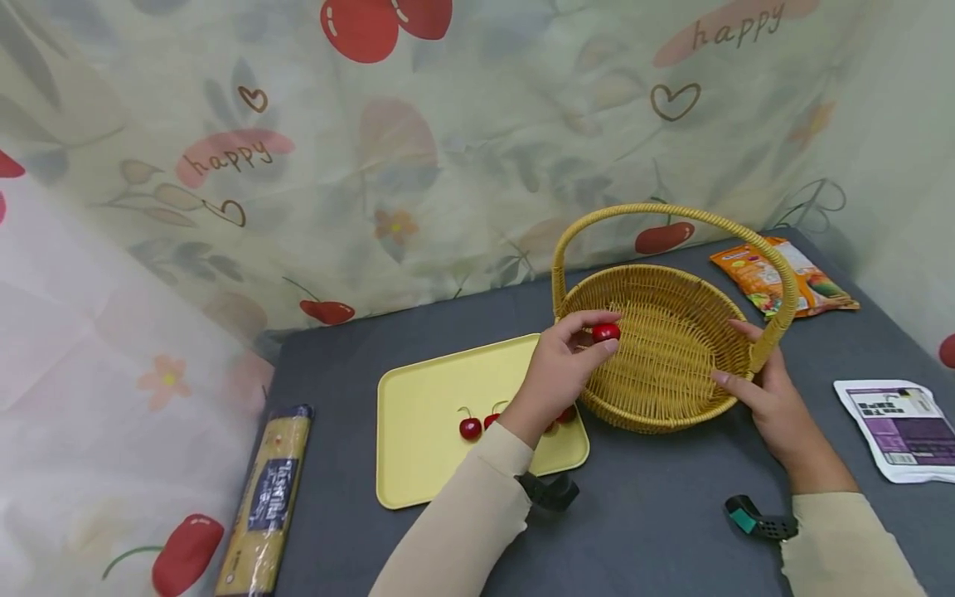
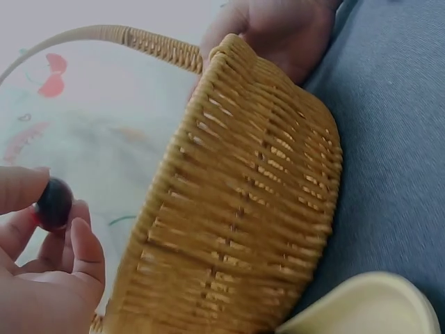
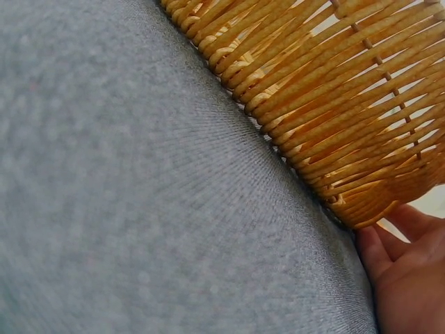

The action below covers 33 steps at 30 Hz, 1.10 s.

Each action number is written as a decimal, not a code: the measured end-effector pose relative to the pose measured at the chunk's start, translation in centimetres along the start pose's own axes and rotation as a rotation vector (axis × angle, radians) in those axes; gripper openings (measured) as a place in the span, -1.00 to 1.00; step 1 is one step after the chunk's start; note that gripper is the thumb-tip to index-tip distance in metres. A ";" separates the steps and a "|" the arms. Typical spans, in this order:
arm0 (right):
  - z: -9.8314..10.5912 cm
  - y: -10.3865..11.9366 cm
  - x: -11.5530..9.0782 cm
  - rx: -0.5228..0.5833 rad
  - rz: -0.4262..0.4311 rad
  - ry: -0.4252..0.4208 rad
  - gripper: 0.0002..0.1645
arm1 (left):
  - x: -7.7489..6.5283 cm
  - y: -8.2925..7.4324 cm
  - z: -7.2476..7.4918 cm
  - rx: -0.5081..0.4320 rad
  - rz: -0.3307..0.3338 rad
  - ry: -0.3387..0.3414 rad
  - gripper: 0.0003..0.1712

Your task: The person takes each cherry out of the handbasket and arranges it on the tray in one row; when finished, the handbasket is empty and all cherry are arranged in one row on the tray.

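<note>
A red cherry (image 1: 606, 332) is pinched between the thumb and fingers of my left hand (image 1: 558, 369), over the left rim of a yellow wicker basket (image 1: 664, 352). The left wrist view shows the same dark red cherry (image 2: 54, 204) at the fingertips, apart from the basket's woven side (image 2: 229, 188). At the basket's right rim, my right hand (image 1: 776, 406) grips the edge near the foot of the handle, thumb inside. On a yellow tray (image 1: 418, 439) lie several cherries with stems, such as one cherry (image 1: 470, 429); my left wrist partly covers others.
An orange snack bag (image 1: 783, 278) lies behind the basket at right. A white and purple packet (image 1: 899, 431) is on the right side of the grey table (image 1: 634, 531). A long noodle pack (image 1: 269, 497) lies along the left edge. Patterned cloth (image 1: 477, 166) hangs behind.
</note>
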State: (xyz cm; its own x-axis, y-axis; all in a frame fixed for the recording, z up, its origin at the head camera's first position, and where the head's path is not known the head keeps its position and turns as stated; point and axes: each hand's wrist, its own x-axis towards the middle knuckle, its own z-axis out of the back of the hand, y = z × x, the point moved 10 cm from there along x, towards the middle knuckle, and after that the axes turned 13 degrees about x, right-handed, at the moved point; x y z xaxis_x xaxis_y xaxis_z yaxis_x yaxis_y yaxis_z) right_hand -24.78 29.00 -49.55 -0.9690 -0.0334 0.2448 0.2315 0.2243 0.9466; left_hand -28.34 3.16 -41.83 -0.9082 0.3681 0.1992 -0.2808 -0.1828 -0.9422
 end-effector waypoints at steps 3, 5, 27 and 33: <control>0.0 0.1 0.0 0.004 0.000 0.001 -0.12 | -0.8 0.3 0.8 0.002 0.013 -0.007 -0.63; 0.0 0.0 0.0 0.002 -0.004 0.001 -0.12 | -1.3 0.7 1.5 0.005 0.025 -0.014 -0.63; 0.0 0.0 0.0 -0.010 -0.001 -0.004 -0.12 | -8.2 4.2 9.9 0.013 0.132 -0.164 -0.58; 0.1 0.0 0.0 -0.018 -0.004 -0.005 -0.12 | -10.4 4.8 12.7 0.083 0.145 -0.210 -0.55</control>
State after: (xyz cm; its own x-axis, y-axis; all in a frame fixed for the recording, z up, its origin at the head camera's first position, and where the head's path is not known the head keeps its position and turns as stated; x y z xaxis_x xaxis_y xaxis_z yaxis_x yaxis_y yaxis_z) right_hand -24.79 29.07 -49.57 -0.9704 -0.0296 0.2397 0.2287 0.2070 0.9513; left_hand -24.17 -13.18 -45.03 -0.9829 0.1369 0.1234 -0.1596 -0.2976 -0.9413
